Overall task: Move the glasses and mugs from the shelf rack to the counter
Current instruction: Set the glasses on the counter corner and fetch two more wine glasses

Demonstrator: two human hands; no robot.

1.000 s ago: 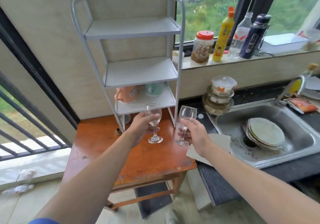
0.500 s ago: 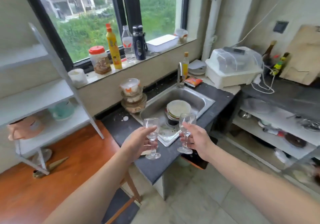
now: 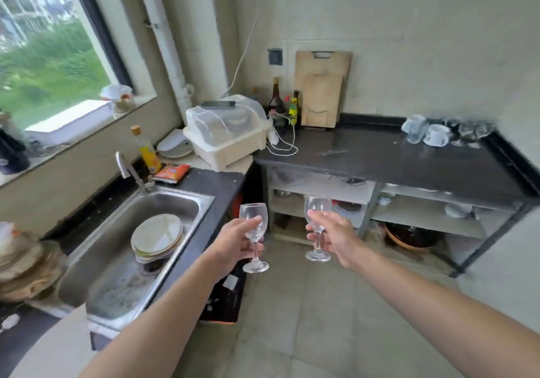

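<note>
Sink (image 3: 187,199): steel, set in the left counter; held a stack of plates (image 3: 157,236) near the drain.
Dish box (image 3: 228,135): white with a clear domed lid, in the corner; contents blurred.
Left glass (image 3: 253,219): clear, stemmed, empty, upright, in mid-air over the floor beside the sink counter. Left hand (image 3: 233,246) closed around stem and lower bowl, thumb pressed on the bowl.
Right glass (image 3: 318,206): same kind, empty, upright, also over the floor. Right hand (image 3: 334,236) wrapped about the stem, fingers together.
Dark counter (image 3: 380,155): ahead; glasses and a white mug (image 3: 436,135) clustered at its far right end.
</note>
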